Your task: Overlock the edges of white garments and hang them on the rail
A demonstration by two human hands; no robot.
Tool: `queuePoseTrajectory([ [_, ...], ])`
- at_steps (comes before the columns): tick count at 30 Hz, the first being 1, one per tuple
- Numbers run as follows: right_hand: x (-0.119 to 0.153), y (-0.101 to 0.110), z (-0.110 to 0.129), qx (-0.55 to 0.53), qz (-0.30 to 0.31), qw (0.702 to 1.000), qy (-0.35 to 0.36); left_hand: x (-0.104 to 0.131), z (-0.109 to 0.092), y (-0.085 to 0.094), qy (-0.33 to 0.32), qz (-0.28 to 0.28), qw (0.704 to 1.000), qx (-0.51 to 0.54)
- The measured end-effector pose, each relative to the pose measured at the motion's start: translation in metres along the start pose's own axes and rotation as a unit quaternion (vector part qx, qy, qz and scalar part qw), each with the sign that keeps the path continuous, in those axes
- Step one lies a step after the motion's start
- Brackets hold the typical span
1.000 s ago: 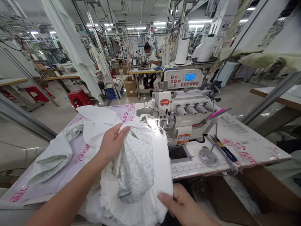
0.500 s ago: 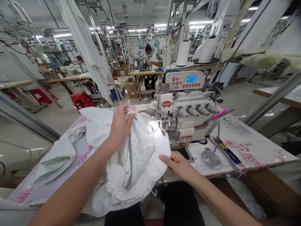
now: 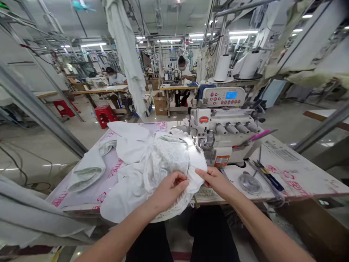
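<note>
- The table (image 3: pixel 311 182) is carrying the work: cloth toward its left edge, loose tools toward its right.
- A co-worker (image 3: pixel 185 71) is sitting well beyond the table's far edge, out of the way.
- The machine (image 3: pixel 226 141) is standing right of the table's middle, its needle end facing the cloth under a bright light.
- The cloth (image 3: pixel 163 156), white and partly patterned, is lying heaped on the table's left half and hanging over the near edge. Its plain band (image 3: pixel 198 162) is reaching to the needle end; glare is hiding whether it sits under the foot. The step in hand seems to be holding the band in line there; the next move probably calls for flat layers and an even edge. The bunched folds beside the band are the likeliest obstacle.
- Two thread cones (image 3: pixel 222 68) are standing behind the machine.
- The left hand (image 3: pixel 172 187) is curling, thumb close to forefinger, pinching the cloth left of the band.
- The right hand (image 3: pixel 215 180) is gripping the band's outer edge, thumb on top, fingers mostly hidden.
- A clear dish (image 3: pixel 250 182) is resting by the near edge, apart from the cloth.
- Snips (image 3: pixel 269 176) are lying just right of it, blocking nothing.
</note>
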State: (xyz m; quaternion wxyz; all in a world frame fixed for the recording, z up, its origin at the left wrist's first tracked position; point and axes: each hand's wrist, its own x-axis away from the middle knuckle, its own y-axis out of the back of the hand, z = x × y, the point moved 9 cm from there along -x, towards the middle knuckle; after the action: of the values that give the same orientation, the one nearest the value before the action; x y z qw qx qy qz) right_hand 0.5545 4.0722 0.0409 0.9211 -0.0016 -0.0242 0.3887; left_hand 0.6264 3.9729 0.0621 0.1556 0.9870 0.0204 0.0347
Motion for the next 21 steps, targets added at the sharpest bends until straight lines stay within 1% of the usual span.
queuePoseTrajectory([
  [3, 0.000, -0.002, -0.003, 0.003, -0.001, 1.000, -0.008, 0.001, 0.010, -0.003, 0.020, 0.007, 0.999, 0.035],
  [6, 0.000, -0.002, -0.006, 0.003, 0.000, 1.000, -0.015, -0.002, 0.017, -0.003, 0.037, 0.027, 0.996, 0.075],
  [8, -0.003, -0.002, -0.007, -0.001, -0.001, 1.000, -0.021, -0.002, 0.016, -0.001, 0.052, 0.035, 0.992, 0.110],
  [10, -0.005, -0.002, -0.006, -0.007, -0.003, 1.000, -0.028, 0.004, 0.008, 0.001, 0.058, 0.046, 0.991, 0.108],
  [11, -0.006, -0.002, -0.005, -0.011, -0.004, 0.999, -0.032, 0.010, 0.003, -0.002, 0.056, 0.066, 0.993, 0.083],
  [12, -0.005, -0.003, -0.005, -0.015, -0.006, 0.999, -0.036, 0.019, -0.003, -0.009, 0.049, 0.103, 0.993, 0.043],
  [13, -0.001, -0.005, -0.005, -0.021, -0.009, 0.999, -0.041, 0.031, -0.008, -0.019, 0.041, 0.154, 0.987, 0.001],
  [15, 0.013, -0.013, -0.009, -0.031, -0.009, 0.998, -0.058, 0.059, -0.014, -0.046, 0.011, 0.278, 0.959, -0.050],
  [16, 0.025, -0.021, -0.014, -0.033, 0.001, 0.997, -0.070, 0.072, -0.016, -0.059, -0.010, 0.330, 0.943, -0.048],
  [17, 0.038, -0.032, -0.019, -0.032, 0.022, 0.996, -0.082, 0.083, -0.016, -0.069, -0.029, 0.368, 0.929, -0.030],
  [19, 0.067, -0.057, -0.030, -0.034, 0.077, 0.992, -0.093, 0.095, -0.012, -0.084, -0.043, 0.404, 0.914, 0.020],
  [21, 0.090, -0.077, -0.033, -0.050, 0.112, 0.990, -0.075, 0.098, -0.001, -0.093, -0.025, 0.420, 0.906, 0.046],
])
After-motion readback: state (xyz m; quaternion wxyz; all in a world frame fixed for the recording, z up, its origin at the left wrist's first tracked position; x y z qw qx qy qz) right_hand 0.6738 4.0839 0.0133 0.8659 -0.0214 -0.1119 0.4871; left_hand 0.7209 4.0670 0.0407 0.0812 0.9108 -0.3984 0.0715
